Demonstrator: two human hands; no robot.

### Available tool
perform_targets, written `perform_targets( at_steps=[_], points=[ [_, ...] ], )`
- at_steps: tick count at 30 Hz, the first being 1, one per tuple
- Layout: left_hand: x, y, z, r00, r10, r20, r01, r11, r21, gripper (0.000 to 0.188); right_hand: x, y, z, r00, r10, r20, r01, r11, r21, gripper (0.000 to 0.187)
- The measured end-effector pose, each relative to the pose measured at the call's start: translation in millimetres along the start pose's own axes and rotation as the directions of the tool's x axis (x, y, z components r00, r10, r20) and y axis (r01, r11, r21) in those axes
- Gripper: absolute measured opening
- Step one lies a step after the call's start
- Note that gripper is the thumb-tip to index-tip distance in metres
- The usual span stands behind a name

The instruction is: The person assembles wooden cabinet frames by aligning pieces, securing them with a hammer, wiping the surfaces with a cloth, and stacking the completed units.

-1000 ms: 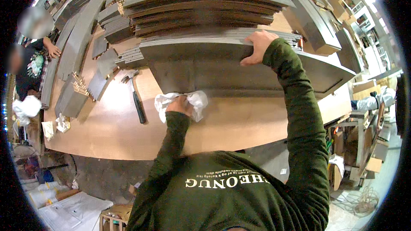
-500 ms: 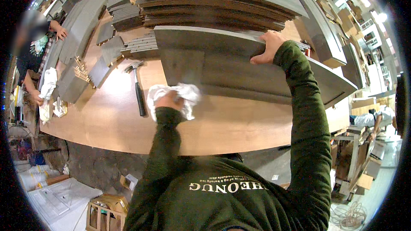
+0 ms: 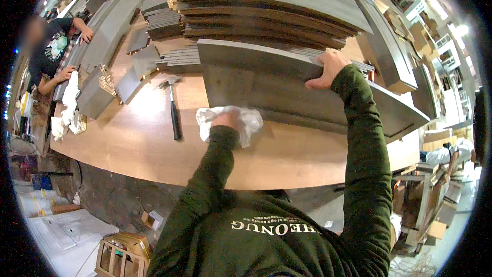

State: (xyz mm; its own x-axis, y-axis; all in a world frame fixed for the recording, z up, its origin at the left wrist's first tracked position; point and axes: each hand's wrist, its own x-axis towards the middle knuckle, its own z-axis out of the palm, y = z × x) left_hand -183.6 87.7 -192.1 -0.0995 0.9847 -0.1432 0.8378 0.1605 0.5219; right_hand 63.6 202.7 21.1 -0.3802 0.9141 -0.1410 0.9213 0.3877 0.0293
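A long grey-brown wooden panel (image 3: pixel 241 74) stands tilted on its long edge on the table in front of me. My right hand (image 3: pixel 330 67) grips its upper edge right of the middle, thumb on the near face and fingers over the top. A crumpled white cloth (image 3: pixel 250 127) is bunched in my left hand (image 3: pixel 225 119), at the panel's lower edge towards its left end. Whether the cloth touches the panel I cannot tell. Left of the cloth a claw hammer (image 3: pixel 176 115) with a black handle lies on the table.
Behind the panel, similar boards (image 3: pixel 266 13) are piled on the wooden table (image 3: pixel 138 149). Small grey pieces with wooden dowels (image 3: pixel 106 83) lie to the left. A co-worker's hand (image 3: pixel 65 74) rests near another white cloth (image 3: pixel 70 97). Long grey parts (image 3: pixel 384 41) line the right side.
My left hand has moved rightward with the cloth along the panel's lower part. My right hand keeps its grip. The co-worker's lower hand at the left has moved farther back. The view has shifted slightly.
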Motion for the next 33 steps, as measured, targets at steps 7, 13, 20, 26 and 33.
perform_targets(
  at_steps=[7,13,20,26,33],
  points=[
    [8.5,2.6,-13.6,0.981,-0.033,-0.192,0.023,0.998,-0.055,0.03,0.0,-4.3,-6.3,1.0,-0.006,-0.012,0.007,0.999,0.036,0.067],
    [10.6,-43.3,3.9,0.982,0.024,-0.188,-0.016,0.999,0.044,0.034,-7.4,-0.6,3.8,0.989,-0.082,-0.12,0.081,0.997,-0.007,0.064],
    [35.3,-120.6,-149.9,0.756,-0.119,-0.644,0.14,0.99,-0.019,0.036,-10.0,-6.0,1.1,0.993,-0.044,-0.112,0.049,0.998,0.036,0.062],
    [55.1,-100.7,-180.4,0.5,0.416,-0.76,-0.361,0.897,0.254,0.064,-9.5,-5.5,2.9,0.985,-0.15,-0.08,0.154,0.987,0.042,0.054],
    [45.0,118.2,-177.7,0.543,0.795,-0.269,-0.711,0.606,0.356,0.073,-28.6,-9.1,-7.9,0.998,-0.002,0.058,0.0,1.0,0.027,0.06]
  ],
)
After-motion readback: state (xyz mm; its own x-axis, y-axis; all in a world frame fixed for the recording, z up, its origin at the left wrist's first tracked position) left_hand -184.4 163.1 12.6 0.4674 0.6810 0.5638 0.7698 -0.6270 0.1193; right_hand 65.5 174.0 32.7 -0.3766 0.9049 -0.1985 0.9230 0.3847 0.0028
